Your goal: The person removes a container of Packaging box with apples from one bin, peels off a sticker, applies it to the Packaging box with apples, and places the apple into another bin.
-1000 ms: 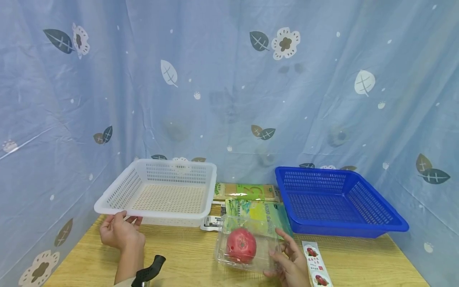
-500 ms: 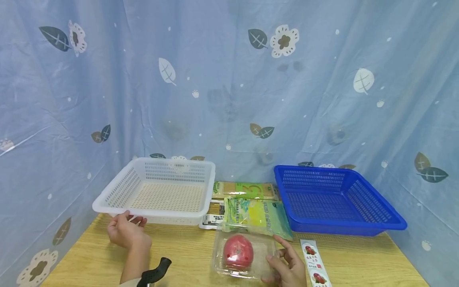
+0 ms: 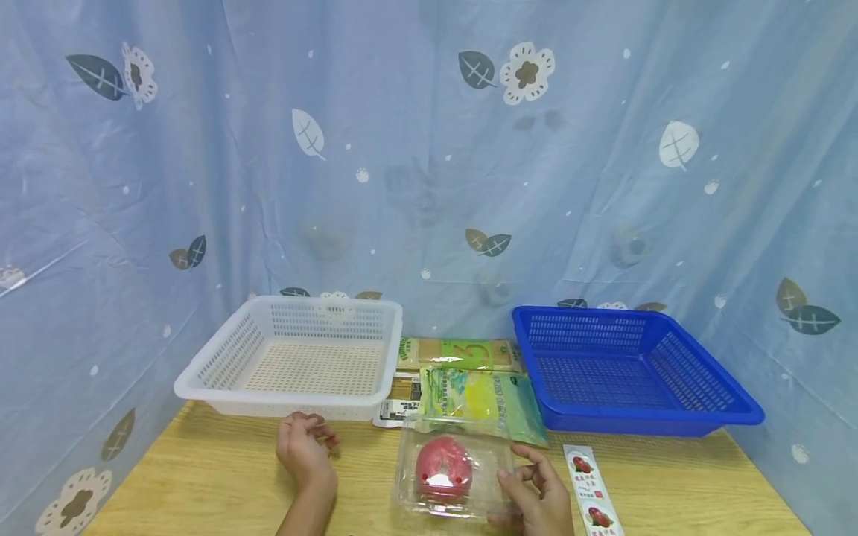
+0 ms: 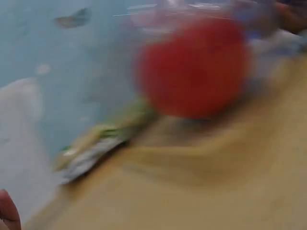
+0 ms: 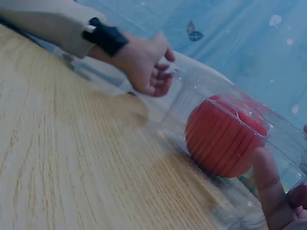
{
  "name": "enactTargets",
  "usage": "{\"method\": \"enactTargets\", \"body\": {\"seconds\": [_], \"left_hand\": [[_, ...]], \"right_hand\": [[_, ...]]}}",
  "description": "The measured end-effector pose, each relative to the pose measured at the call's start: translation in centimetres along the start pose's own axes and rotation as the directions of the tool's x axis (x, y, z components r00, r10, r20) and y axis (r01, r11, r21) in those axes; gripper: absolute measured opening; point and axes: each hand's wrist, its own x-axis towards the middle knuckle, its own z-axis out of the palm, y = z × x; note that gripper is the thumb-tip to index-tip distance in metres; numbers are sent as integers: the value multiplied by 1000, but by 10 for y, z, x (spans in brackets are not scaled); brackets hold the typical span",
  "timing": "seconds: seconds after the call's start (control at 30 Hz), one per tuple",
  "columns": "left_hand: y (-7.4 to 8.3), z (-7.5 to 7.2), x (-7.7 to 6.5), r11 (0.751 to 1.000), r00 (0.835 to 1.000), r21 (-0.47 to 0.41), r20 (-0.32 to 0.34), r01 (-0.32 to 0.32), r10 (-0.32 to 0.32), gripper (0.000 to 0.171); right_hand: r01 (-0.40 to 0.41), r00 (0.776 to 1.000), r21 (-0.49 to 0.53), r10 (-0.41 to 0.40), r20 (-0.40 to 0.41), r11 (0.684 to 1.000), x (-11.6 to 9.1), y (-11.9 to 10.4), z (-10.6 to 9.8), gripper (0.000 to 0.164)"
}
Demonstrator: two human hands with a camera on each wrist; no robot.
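Observation:
A clear plastic clamshell box (image 3: 488,476) with a round red fruit (image 3: 444,467) inside is in the front middle of the head view. My right hand (image 3: 536,491) grips the box at its right end, thumb on the near side and fingers around the edge. In the right wrist view the fruit (image 5: 223,139) shows through the ribbed plastic wall. My left hand (image 3: 307,450) is over the table left of the box, just in front of the white basket (image 3: 281,402). Its fingers are loosely curled around nothing. Motion blurs the left wrist view.
A blue basket (image 3: 643,420) stands at the back right. Between the baskets lie a green-and-yellow bag (image 3: 482,398), a tan packet (image 3: 462,355) and a smaller packet (image 3: 402,398). A sticker strip (image 3: 593,491) lies right of my right hand. A patterned curtain (image 3: 429,186) surrounds the table.
My left hand has let go of the white basket's front rim and moved right toward the box. My right hand has kept its grip; the box has shifted slightly left.

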Motion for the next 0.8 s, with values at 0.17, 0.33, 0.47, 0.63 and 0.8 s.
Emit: {"method": "enactTargets", "body": {"seconds": [0.17, 0.33, 0.47, 0.63, 0.8], "left_hand": [[-13, 3, -23, 982, 974, 179, 205, 58, -95, 7], [-12, 1, -33, 942, 883, 308, 394, 134, -254, 19], [-11, -2, -38, 913, 793, 379, 506, 150, -340, 33], [-11, -6, -41, 882, 685, 451, 599, 139, -414, 50], [-13, -6, -40, 865, 567, 478, 674, 154, -474, 57]], "right_hand": [[30, 999, -118, -28, 22, 993, 3, -7, -9, 51], [90, 994, -226, -101, -36, 970, 9, -15, -21, 41], [120, 985, -317, -152, -78, 941, 13, -24, -37, 32], [194, 941, -544, -311, -131, 816, 24, -28, -62, 18], [164, 920, -668, -357, -163, 726, 37, -24, -86, 20]]}}
